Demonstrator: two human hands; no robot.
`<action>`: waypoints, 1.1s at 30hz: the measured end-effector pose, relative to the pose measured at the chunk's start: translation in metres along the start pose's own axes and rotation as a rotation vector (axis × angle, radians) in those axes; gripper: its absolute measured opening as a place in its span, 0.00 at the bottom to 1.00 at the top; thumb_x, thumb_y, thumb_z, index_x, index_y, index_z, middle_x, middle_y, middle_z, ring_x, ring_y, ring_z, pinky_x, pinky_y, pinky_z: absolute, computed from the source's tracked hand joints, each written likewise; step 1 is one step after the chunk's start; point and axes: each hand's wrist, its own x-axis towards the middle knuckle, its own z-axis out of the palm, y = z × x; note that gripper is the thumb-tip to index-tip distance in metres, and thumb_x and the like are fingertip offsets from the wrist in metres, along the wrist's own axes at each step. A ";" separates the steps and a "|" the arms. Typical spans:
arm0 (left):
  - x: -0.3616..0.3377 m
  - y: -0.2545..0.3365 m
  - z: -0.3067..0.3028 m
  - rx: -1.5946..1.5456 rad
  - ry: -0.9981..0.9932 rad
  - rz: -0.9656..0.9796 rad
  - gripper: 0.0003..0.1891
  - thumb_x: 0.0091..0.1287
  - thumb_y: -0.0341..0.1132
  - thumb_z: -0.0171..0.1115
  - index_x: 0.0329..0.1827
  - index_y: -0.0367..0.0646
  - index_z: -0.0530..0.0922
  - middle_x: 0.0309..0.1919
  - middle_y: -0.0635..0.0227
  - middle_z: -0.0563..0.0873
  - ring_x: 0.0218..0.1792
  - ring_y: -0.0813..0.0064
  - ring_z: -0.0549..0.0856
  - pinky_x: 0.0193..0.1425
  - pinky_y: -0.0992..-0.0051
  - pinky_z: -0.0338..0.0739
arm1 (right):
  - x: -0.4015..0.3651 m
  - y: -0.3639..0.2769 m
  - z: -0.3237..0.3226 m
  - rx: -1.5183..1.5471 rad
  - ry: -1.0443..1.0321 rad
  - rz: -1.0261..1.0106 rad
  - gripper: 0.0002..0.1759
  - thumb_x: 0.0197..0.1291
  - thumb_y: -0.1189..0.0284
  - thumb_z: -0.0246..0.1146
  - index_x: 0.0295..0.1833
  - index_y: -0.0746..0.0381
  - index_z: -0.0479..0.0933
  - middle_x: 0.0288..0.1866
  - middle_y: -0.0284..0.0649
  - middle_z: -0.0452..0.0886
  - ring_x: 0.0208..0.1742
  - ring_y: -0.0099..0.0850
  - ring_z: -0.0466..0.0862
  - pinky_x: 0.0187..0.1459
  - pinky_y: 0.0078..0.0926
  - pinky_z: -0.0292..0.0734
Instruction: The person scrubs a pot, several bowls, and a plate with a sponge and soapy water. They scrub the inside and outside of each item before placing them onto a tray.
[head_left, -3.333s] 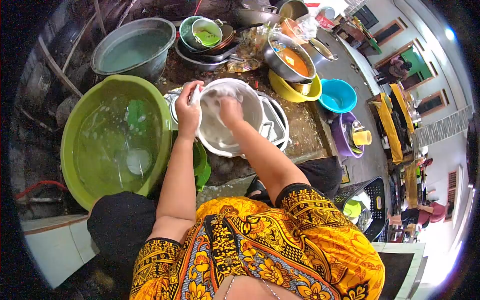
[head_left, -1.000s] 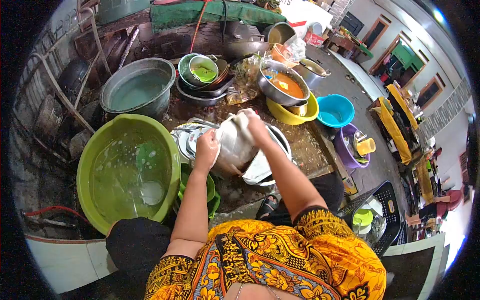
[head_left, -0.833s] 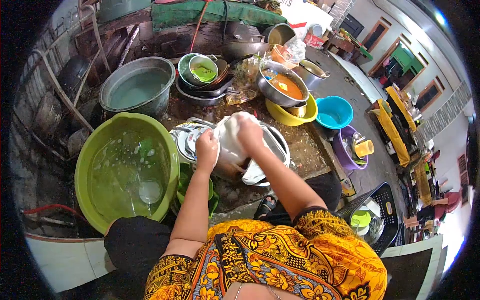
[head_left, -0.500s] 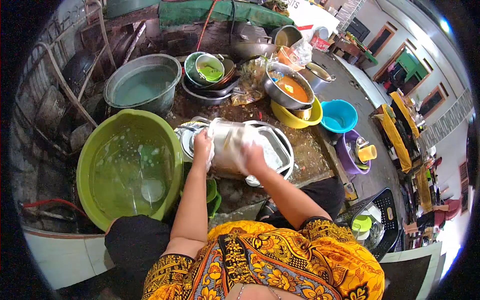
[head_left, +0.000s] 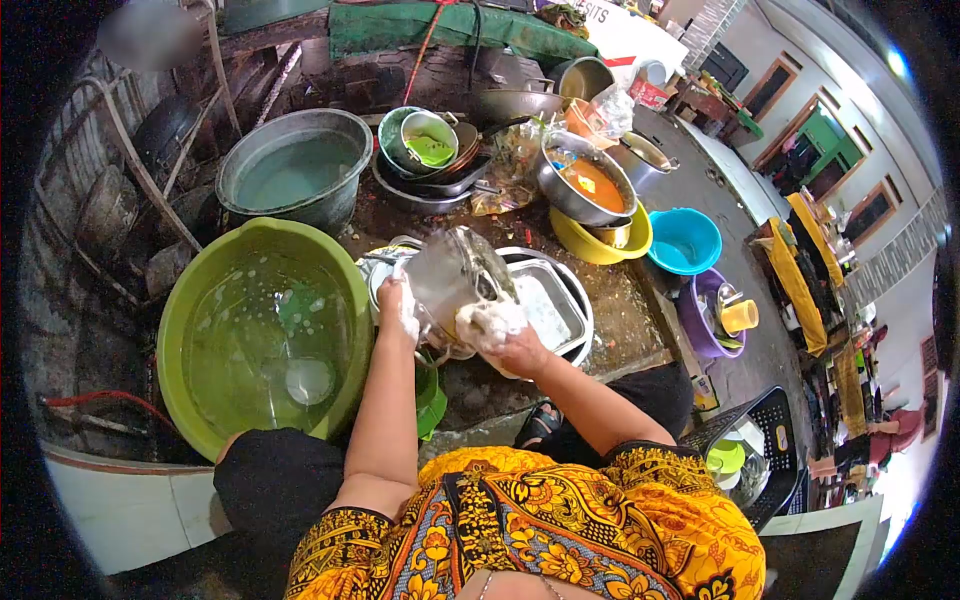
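A silvery metal pot [head_left: 445, 270] is tilted between my hands above the washing spot. My left hand [head_left: 394, 300] grips its left side, with white suds on the fingers. Against its lower right side, my right hand [head_left: 518, 350] is closed around a foam-covered sponge [head_left: 490, 322]. Just behind and right of the pot lies a rectangular metal tray [head_left: 553, 310] with suds in it, set inside a larger round basin [head_left: 588, 330]. Part of a metal lid or plate [head_left: 378, 268] shows to the left of the pot.
A large green tub [head_left: 175, 350] of soapy water stands at my left, with a grey tub [head_left: 345, 190] of water behind it. Stacked dirty bowls [head_left: 430, 140], a pot of orange liquid [head_left: 600, 205], blue [head_left: 685, 240] and purple [head_left: 700, 325] basins and a black crate [head_left: 780, 430] lie further around.
The pot has turned from lying sideways to tilted, and its dark side now faces me. My right hand has moved down along it, and the view has shifted slightly.
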 end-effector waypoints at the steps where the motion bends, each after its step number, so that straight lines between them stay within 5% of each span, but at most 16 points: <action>1: -0.009 0.003 0.004 0.009 0.001 -0.009 0.13 0.67 0.37 0.50 0.44 0.38 0.78 0.33 0.66 0.82 0.29 0.72 0.83 0.32 0.72 0.79 | -0.008 0.008 0.017 0.098 0.036 0.146 0.19 0.49 0.70 0.64 0.50 0.51 0.76 0.46 0.42 0.76 0.48 0.45 0.76 0.50 0.43 0.71; 2: -0.021 0.007 0.015 0.014 -0.029 0.103 0.09 0.66 0.35 0.51 0.40 0.40 0.77 0.28 0.71 0.79 0.25 0.78 0.78 0.28 0.76 0.73 | 0.027 -0.027 -0.030 -0.200 0.115 -0.021 0.18 0.51 0.68 0.63 0.51 0.53 0.74 0.50 0.46 0.74 0.48 0.48 0.76 0.50 0.43 0.73; 5: -0.022 0.011 0.022 0.140 -0.192 0.213 0.06 0.66 0.29 0.51 0.39 0.39 0.77 0.28 0.76 0.76 0.28 0.85 0.73 0.33 0.82 0.68 | 0.061 -0.018 -0.041 -0.096 0.344 0.237 0.18 0.50 0.66 0.64 0.49 0.54 0.76 0.44 0.48 0.78 0.43 0.46 0.79 0.45 0.37 0.75; 7: -0.041 0.025 0.034 0.187 -0.387 0.215 0.07 0.66 0.27 0.50 0.42 0.38 0.76 0.31 0.73 0.77 0.32 0.84 0.73 0.37 0.83 0.67 | 0.074 0.025 -0.038 0.252 0.355 0.660 0.19 0.52 0.73 0.63 0.52 0.63 0.75 0.41 0.40 0.81 0.41 0.33 0.81 0.45 0.31 0.77; 8: -0.051 0.030 0.037 0.288 -0.460 0.321 0.12 0.71 0.35 0.43 0.46 0.39 0.74 0.39 0.70 0.80 0.42 0.79 0.78 0.50 0.77 0.72 | 0.080 0.042 -0.046 0.432 0.369 0.813 0.16 0.55 0.76 0.60 0.51 0.64 0.75 0.36 0.36 0.81 0.37 0.27 0.81 0.42 0.26 0.77; 9: -0.059 0.037 0.040 0.289 -0.473 0.323 0.12 0.71 0.35 0.43 0.46 0.39 0.74 0.39 0.70 0.80 0.42 0.79 0.78 0.50 0.77 0.72 | 0.077 0.071 -0.032 1.031 0.497 0.910 0.14 0.57 0.72 0.59 0.49 0.64 0.76 0.36 0.36 0.81 0.35 0.28 0.80 0.40 0.27 0.76; 12: -0.055 0.046 0.033 0.096 -0.499 0.281 0.13 0.71 0.35 0.45 0.48 0.36 0.74 0.42 0.69 0.79 0.45 0.78 0.77 0.56 0.75 0.69 | 0.052 0.074 -0.051 1.487 0.516 0.966 0.16 0.59 0.64 0.58 0.46 0.65 0.76 0.38 0.37 0.80 0.37 0.29 0.80 0.41 0.30 0.76; 13: -0.060 0.049 0.036 0.095 -0.500 0.282 0.13 0.71 0.35 0.45 0.48 0.36 0.74 0.42 0.69 0.79 0.45 0.78 0.77 0.56 0.75 0.69 | 0.020 0.113 -0.016 1.822 0.394 0.749 0.17 0.61 0.65 0.54 0.47 0.67 0.76 0.43 0.41 0.80 0.42 0.31 0.80 0.46 0.32 0.76; 15: -0.075 0.057 0.043 0.140 -0.278 0.292 0.14 0.71 0.38 0.46 0.48 0.36 0.74 0.41 0.70 0.79 0.45 0.78 0.77 0.55 0.76 0.69 | 0.014 0.077 -0.022 1.817 0.592 0.952 0.17 0.64 0.68 0.49 0.49 0.69 0.74 0.47 0.43 0.79 0.44 0.33 0.80 0.50 0.33 0.75; 17: -0.074 0.051 0.043 0.121 -0.231 0.257 0.15 0.70 0.40 0.47 0.47 0.36 0.75 0.40 0.70 0.79 0.44 0.78 0.77 0.54 0.76 0.70 | 0.001 0.066 0.011 1.825 0.887 0.847 0.17 0.66 0.69 0.47 0.54 0.68 0.71 0.48 0.44 0.79 0.46 0.33 0.79 0.53 0.31 0.74; 21: -0.038 0.018 0.030 0.022 -0.001 0.332 0.16 0.70 0.41 0.47 0.49 0.37 0.74 0.44 0.65 0.79 0.44 0.73 0.77 0.51 0.70 0.73 | 0.034 0.005 0.011 1.211 1.377 0.912 0.19 0.67 0.69 0.47 0.60 0.64 0.64 0.57 0.41 0.72 0.53 0.31 0.74 0.55 0.31 0.69; 25: -0.039 0.016 0.031 -0.106 0.015 0.344 0.14 0.69 0.38 0.48 0.50 0.39 0.74 0.40 0.66 0.80 0.40 0.72 0.79 0.46 0.70 0.75 | 0.049 -0.025 -0.009 1.628 1.082 0.599 0.20 0.65 0.71 0.48 0.62 0.64 0.60 0.59 0.44 0.68 0.54 0.35 0.74 0.58 0.33 0.70; 26: -0.024 0.006 0.022 -0.054 -0.045 0.387 0.14 0.69 0.37 0.48 0.51 0.39 0.73 0.40 0.65 0.80 0.39 0.71 0.80 0.45 0.71 0.76 | 0.062 -0.038 -0.023 1.596 0.989 0.646 0.26 0.67 0.65 0.43 0.66 0.68 0.55 0.66 0.46 0.63 0.65 0.41 0.66 0.66 0.36 0.60; 29: -0.041 0.019 0.026 0.015 -0.141 0.340 0.14 0.68 0.36 0.49 0.53 0.41 0.71 0.42 0.64 0.80 0.38 0.70 0.81 0.43 0.71 0.77 | 0.069 -0.006 -0.032 1.549 0.840 0.627 0.24 0.67 0.68 0.42 0.65 0.67 0.58 0.65 0.45 0.65 0.65 0.37 0.67 0.64 0.33 0.62; 31: -0.082 0.046 0.043 -0.078 -0.239 0.277 0.14 0.69 0.37 0.48 0.53 0.40 0.71 0.44 0.63 0.80 0.41 0.69 0.80 0.47 0.68 0.76 | 0.071 0.019 -0.038 1.023 0.734 0.785 0.19 0.67 0.68 0.48 0.60 0.64 0.67 0.57 0.41 0.73 0.56 0.27 0.73 0.57 0.24 0.68; 33: -0.083 0.054 0.043 -0.055 -0.227 0.345 0.17 0.68 0.41 0.47 0.55 0.41 0.71 0.49 0.59 0.78 0.49 0.65 0.78 0.55 0.64 0.72 | 0.064 0.045 -0.022 0.993 0.736 0.845 0.16 0.64 0.68 0.53 0.54 0.64 0.71 0.50 0.37 0.77 0.50 0.25 0.75 0.53 0.22 0.69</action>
